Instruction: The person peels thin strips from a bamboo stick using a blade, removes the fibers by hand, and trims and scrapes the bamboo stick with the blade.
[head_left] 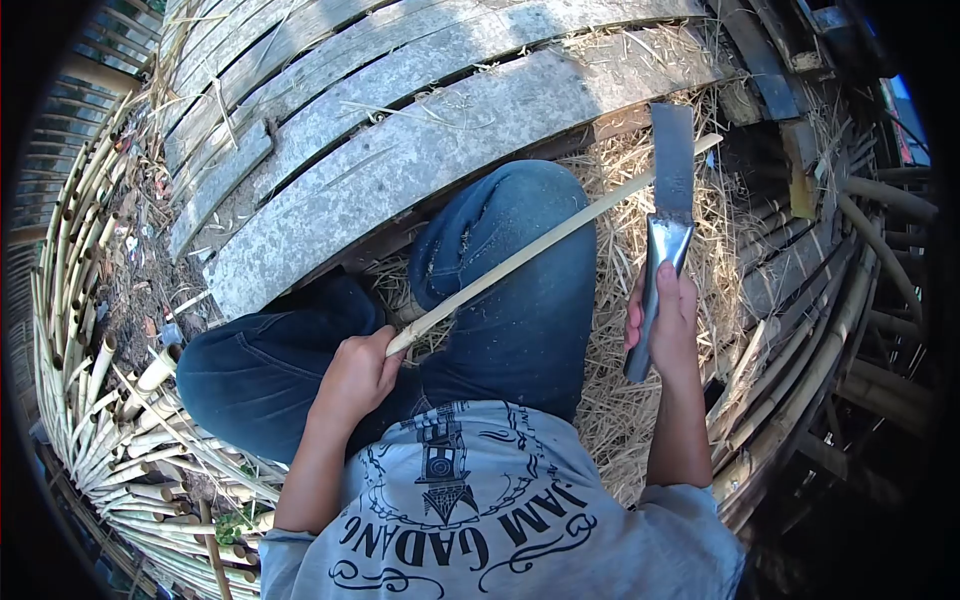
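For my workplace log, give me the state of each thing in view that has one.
Left hand: closed around the strip's near end
Right hand: closed around the knife's handle
Bamboo strip: held slanting, far end behind the blade in this view; contact unclear
Knife: unsheathed, blade pointing away from the body
Shavings: loose, scattered
Planks: side by side, gaps between
Trousers: worn, knees bent

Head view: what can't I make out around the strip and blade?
In the head view:
1. Near end of the strip: hidden by the left hand.
2. Strip's stretch behind the blade: covered; contact unclear.
3. Part of the handle: covered by the right hand.
4. Shirt: cut off at the bottom edge.
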